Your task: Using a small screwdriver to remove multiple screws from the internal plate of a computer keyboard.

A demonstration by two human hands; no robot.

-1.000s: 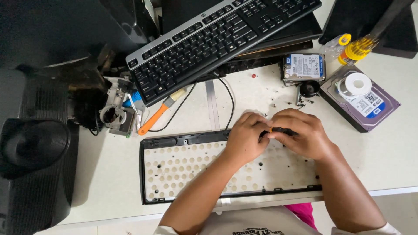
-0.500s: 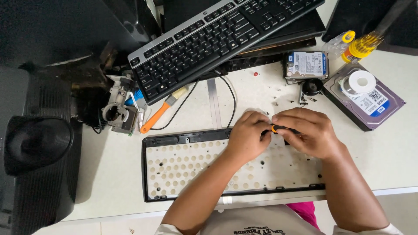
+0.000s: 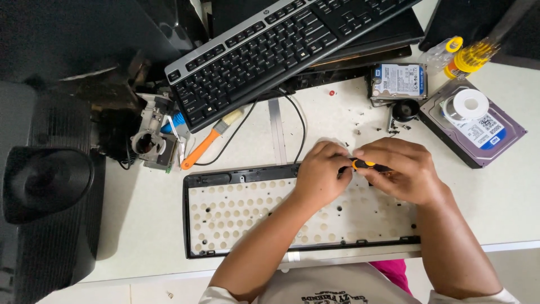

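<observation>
Both hands sit over the far edge of the stripped keyboard tray [image 3: 292,211], near the middle of the desk [image 3: 140,225]; the left hand [image 3: 322,171] pinches the tip end and the right hand [image 3: 400,169] wraps the black handle of a small orange-and-black screwdriver [image 3: 363,164]; a second ago only black showed between the fingers, and now the orange collar is exposed; far right lies a purple hard drive [image 3: 478,132] with a white-and-blue label, a tape roll [image 3: 470,104] on it; beside it a silver drive [image 3: 398,81] with a white label.
</observation>
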